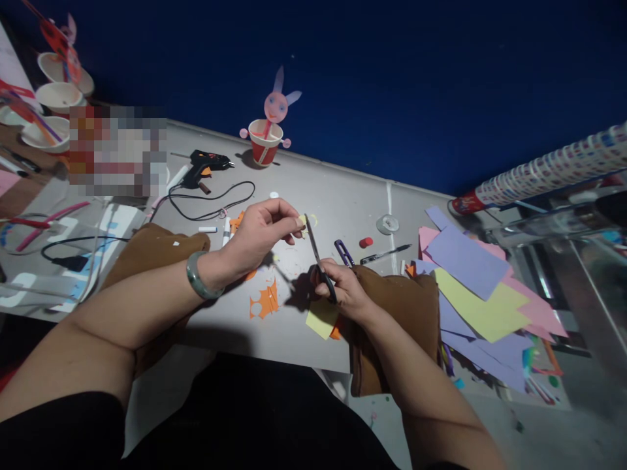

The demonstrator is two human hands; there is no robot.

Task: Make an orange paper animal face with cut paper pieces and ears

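My left hand (pixel 264 228) pinches a small piece of yellow paper (pixel 302 225) between thumb and fingertips, above the table. In my right hand (pixel 345 287) is a pair of scissors (pixel 313 241) with black handles, its blades pointing up and away from me. The blade tips meet the right edge of the yellow piece; whether they are cutting into it I cannot tell. Below my hands lie an orange paper scrap (pixel 265 300) with round cut-outs and a larger yellow sheet (pixel 322 320). Brown cloth (pixel 396 300) lies under my right forearm.
A black glue gun (pixel 203 168) with a looping cord lies at the back left. Behind my hands stands a red cup with a pink rabbit figure (pixel 275 108). Coloured paper sheets (pixel 470 261) spread at right, near a tape roll (pixel 388 224) and a long stack of cups (pixel 548 170).
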